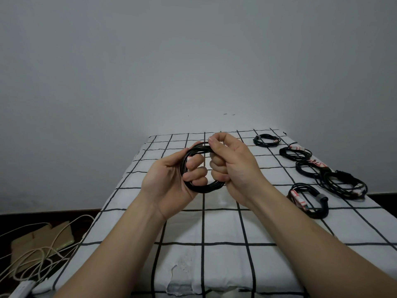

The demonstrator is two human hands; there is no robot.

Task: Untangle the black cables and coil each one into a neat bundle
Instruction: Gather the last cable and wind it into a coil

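A black cable coil point(202, 188) of several round loops is held up over the middle of the table. My left hand point(171, 181) grips its left side, fingers curled through the ring. My right hand point(229, 164) holds the right side, with thumb and forefinger pinching the top of the loops. Along the table's right side lie several coiled black cables: one at the far end point(267, 140), two behind each other point(296, 153), a larger pile point(341, 183), and a nearer bundle point(309, 200) with a grey strap and red-and-white tags.
The table point(214, 229) wears a white cloth with a black grid and stands against a grey wall. On the dark floor to the left lie pale tangled cords point(34, 257), a cardboard piece point(45, 237) and a white power strip point(21, 289).
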